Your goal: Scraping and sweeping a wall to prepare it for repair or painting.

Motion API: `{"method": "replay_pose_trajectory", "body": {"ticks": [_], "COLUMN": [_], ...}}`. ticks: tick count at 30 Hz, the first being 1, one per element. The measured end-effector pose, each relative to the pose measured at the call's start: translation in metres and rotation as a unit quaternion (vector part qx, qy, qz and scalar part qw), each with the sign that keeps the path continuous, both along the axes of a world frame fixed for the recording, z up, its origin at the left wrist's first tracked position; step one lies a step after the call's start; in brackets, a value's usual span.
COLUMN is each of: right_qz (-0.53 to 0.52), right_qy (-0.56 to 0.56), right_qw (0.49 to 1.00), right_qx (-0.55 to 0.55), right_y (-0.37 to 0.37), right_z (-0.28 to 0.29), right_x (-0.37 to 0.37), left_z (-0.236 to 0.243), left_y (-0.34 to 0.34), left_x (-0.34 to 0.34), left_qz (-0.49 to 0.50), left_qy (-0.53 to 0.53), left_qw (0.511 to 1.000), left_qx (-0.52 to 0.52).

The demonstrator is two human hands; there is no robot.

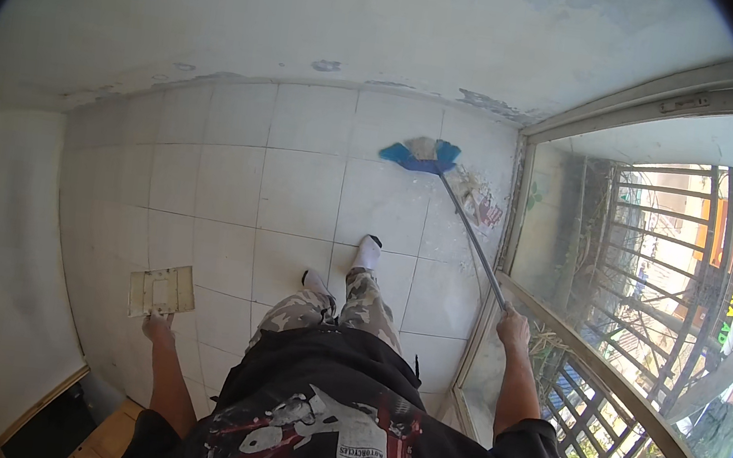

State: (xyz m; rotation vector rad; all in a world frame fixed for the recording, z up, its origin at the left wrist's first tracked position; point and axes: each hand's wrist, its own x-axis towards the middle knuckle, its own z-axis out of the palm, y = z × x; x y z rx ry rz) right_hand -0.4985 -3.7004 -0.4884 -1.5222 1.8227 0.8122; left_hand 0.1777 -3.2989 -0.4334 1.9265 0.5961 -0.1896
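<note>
My right hand [514, 329] is closed around the upper end of a broom's grey stick [472, 238]. The broom head [420, 154], with blue and pale bristles, rests on the tiles near the far wall, spread to the left of a patch of debris [485, 205]. At the left, my left hand [158, 326] grips the near edge of a flat, cream rectangular plastic panel [162, 290] with a raised inner frame. The panel is held out over the floor, well apart from the broom; its exact kind cannot be made out.
White floor tiles [301, 189] run up to a wall [338, 15] with peeling paint along its base. To the right are a framed glass window [561, 212] and metal bars [658, 237]. Wooden furniture [104, 439] stands at the lower left. My feet [367, 252] are mid-floor.
</note>
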Motion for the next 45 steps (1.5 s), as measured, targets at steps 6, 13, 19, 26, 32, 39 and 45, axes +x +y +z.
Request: {"method": "replay_pose_trajectory", "body": {"ticks": [6,13,19,26,32,39,45], "right_qz": [-0.026,-0.039,0.016,0.083,0.153,0.184,0.184], "right_qy": [0.051,-0.02,-0.147,-0.166,-0.05,0.051,-0.059], "right_qw": [0.998,0.991,0.983,0.982,0.986,0.977,0.974], "right_qx": [-0.036,-0.124,-0.108,-0.04,-0.044,-0.09,-0.121], "right_y": [0.066,0.114,0.101,0.074,0.087,0.118,0.138], "right_z": [0.05,0.118,0.063,-0.053,-0.046,0.073,0.14], "right_x": [-0.051,-0.004,0.131,0.283,0.149,-0.001,0.089], "left_z": [-0.028,-0.031,-0.024,-0.007,-0.006,-0.046,-0.077], "left_y": [-0.022,0.001,0.047,0.089,0.156,0.207,0.247], "left_x": [-0.009,-0.001,0.006,0.0,0.001,-0.029,-0.039], "left_qz": [-0.043,-0.026,-0.013,-0.043,0.046,0.117,0.125], "left_qy": [0.038,0.036,0.035,0.03,0.002,0.029,0.062], "left_qw": [0.996,0.997,0.997,0.995,0.997,0.991,0.987], "left_qx": [0.065,0.06,0.065,0.081,0.054,0.057,0.076]}}
